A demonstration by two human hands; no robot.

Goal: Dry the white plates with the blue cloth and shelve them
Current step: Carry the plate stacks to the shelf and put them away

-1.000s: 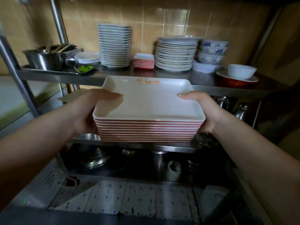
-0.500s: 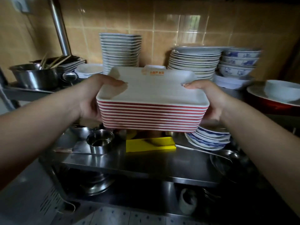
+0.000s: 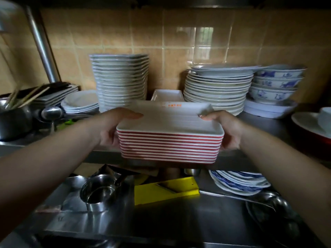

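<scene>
Gripping the stack of white plates [image 3: 170,138] mid-frame, left hand [image 3: 111,129] and right hand [image 3: 227,131] clamp opposite ends, thumbs on top.

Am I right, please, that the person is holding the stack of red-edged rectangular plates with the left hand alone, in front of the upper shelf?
Not quite: both hands hold it. In the head view the left hand grips the left end of the stack of rectangular plates and the right hand grips the right end. The rest stands: the stack is in front of the upper shelf.
</scene>
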